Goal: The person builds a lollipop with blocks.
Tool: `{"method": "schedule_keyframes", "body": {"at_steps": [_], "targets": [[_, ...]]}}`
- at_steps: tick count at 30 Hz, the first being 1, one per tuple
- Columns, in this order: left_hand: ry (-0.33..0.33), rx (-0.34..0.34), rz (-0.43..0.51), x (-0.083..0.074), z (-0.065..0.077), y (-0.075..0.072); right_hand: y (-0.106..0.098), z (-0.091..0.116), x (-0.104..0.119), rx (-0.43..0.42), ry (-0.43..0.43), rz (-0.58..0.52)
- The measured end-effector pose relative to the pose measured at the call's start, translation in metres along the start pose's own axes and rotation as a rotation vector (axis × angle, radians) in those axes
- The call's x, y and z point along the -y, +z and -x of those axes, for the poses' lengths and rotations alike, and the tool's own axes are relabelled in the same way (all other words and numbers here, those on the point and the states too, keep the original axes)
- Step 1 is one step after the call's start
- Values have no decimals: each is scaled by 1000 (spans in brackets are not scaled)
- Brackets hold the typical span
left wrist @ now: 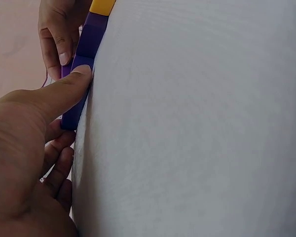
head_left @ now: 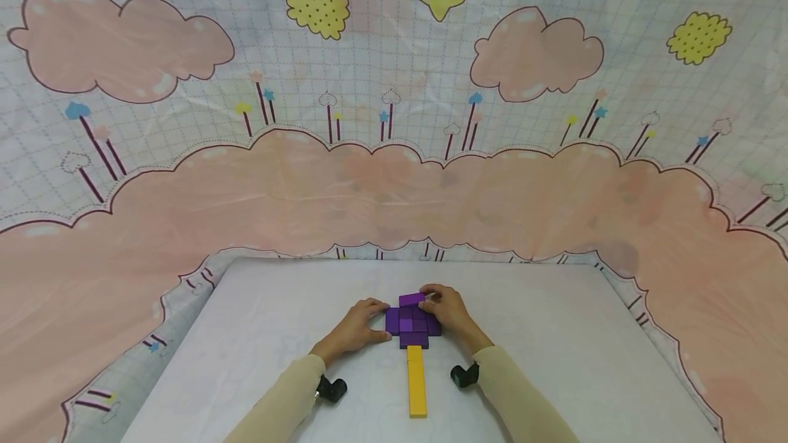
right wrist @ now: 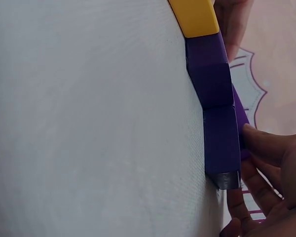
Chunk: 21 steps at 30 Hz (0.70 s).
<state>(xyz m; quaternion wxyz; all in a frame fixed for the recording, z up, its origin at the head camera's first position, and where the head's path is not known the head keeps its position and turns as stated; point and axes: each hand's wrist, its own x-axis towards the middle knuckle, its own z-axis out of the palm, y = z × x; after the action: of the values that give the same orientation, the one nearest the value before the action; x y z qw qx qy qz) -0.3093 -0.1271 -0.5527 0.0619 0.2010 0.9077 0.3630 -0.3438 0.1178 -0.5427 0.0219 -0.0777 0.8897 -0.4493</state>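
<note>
Lying nearest, a yellow bar (head_left: 416,381) runs on the white table (head_left: 554,340) between the two forearms, butting the purple blocks (head_left: 414,323); the left hand (head_left: 357,327) presses its thumb to their left side; the right hand (head_left: 447,310) pinches the far purple piece; beyond hangs a cloud-print cloth (head_left: 394,176).

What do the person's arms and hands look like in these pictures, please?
Both arms wear long cream sleeves, the left sleeve and right sleeve ending at the wrists. A small black camera sits under each wrist. The left hand and right hand are bare.
</note>
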Motion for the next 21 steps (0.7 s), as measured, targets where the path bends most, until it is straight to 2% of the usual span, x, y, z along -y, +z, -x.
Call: {"method": "schedule_keyframes", "body": {"at_steps": [6, 21], "targets": [[11, -7, -18, -1, 0, -1, 0, 0, 0, 3, -6, 12], [-16, 3, -9, -3, 0, -1, 2, 1, -2, 16, 0, 32]]}}
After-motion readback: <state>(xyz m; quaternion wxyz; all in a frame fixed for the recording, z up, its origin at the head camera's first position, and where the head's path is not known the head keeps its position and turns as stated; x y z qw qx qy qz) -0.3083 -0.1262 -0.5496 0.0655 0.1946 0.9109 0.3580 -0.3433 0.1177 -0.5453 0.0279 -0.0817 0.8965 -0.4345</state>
